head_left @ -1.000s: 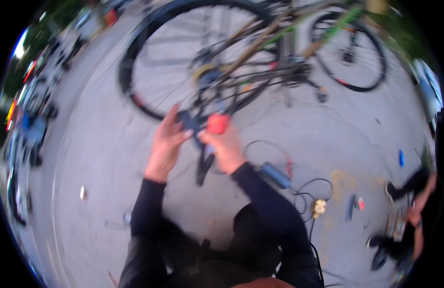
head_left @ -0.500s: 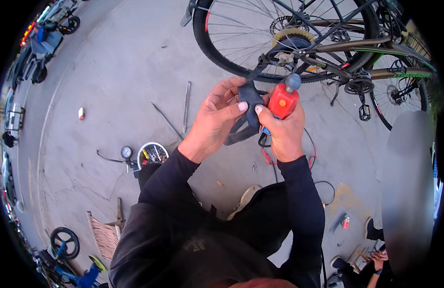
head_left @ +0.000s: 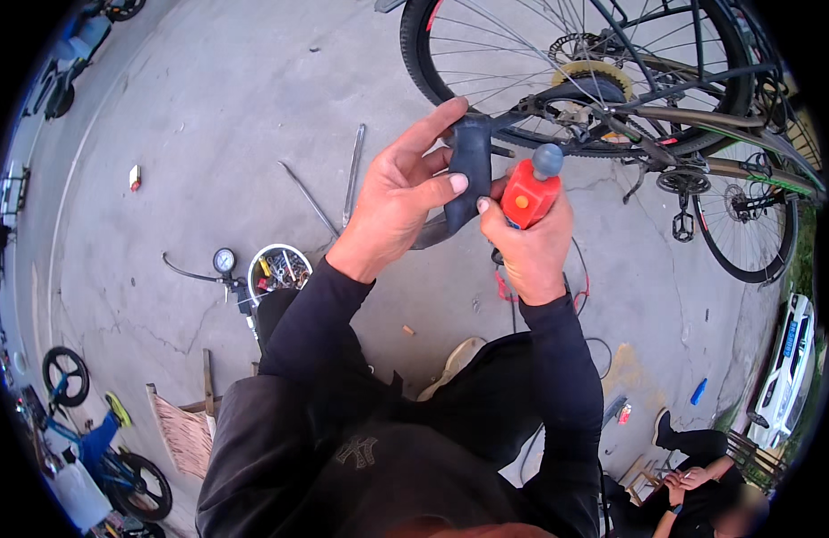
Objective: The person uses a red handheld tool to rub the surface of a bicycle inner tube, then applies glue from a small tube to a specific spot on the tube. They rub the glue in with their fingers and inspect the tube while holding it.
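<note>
My left hand (head_left: pixel 383 202) pinches a black rubber inner tube (head_left: pixel 471 170), its thumb pressed on the flat face and fingers behind. The tube runs up toward the bicycle's rear wheel (head_left: pixel 459 108) and loops down below my hands. My right hand (head_left: pixel 535 255) is wrapped round a red hand-held power tool (head_left: pixel 528 199) with an orange dot and a rounded grey tip pointing away from me. Its thumb lies close to the tube's right edge; whether it touches is unclear. The tip stands apart from the tube.
Two metal bars (head_left: pixel 354 175) lie on the ground ahead, left of the tube. A white bucket (head_left: pixel 254 269) of small parts stands beside a pump with a gauge (head_left: pixel 224 261). A woven folding stool (head_left: pixel 183 435) is at lower left. Cables (head_left: pixel 578 287) trail below my right hand. Another person sits lower right.
The tube's section between my hands is now held straighter, with its flat face turned up. My left index finger reaches farther up along it. The view has shifted, showing a white car at right.
</note>
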Tool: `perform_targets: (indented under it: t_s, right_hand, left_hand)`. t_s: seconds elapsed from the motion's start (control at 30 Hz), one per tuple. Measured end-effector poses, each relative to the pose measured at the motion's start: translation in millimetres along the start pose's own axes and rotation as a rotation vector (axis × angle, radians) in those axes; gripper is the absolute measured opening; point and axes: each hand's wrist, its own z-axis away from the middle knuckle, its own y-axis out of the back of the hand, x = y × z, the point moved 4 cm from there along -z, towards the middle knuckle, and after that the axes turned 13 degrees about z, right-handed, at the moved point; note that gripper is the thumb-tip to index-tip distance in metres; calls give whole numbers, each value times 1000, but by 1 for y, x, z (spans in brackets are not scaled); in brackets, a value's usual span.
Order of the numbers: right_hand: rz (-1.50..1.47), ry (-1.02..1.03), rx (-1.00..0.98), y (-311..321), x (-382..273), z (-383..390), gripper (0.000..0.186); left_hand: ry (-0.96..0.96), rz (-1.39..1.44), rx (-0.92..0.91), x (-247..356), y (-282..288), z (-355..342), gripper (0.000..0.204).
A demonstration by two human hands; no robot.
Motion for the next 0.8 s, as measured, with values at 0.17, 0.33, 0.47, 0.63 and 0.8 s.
perform_targets:
  t_s: [0.17, 0.33, 0.47, 0.63, 0.8]
  right_hand:
    - [74, 1, 22, 1, 4, 3, 39]
    - [223, 64, 16, 8, 11, 7, 41]
    - [254, 87, 30, 10, 18, 11, 42]
    - [229, 36, -12, 15, 19, 17, 41]
    - [255, 8, -41, 21, 20, 22, 40]
  left_hand:
    - [33, -116, -42, 1, 9, -3, 72]
    - [100, -119, -83, -5, 13, -6, 70]
    - [156, -148, -109, -10, 14, -7, 73]
    - [177, -155, -148, -13, 11, -3, 75]
    - [183, -125, -203, -17, 8, 1, 77]
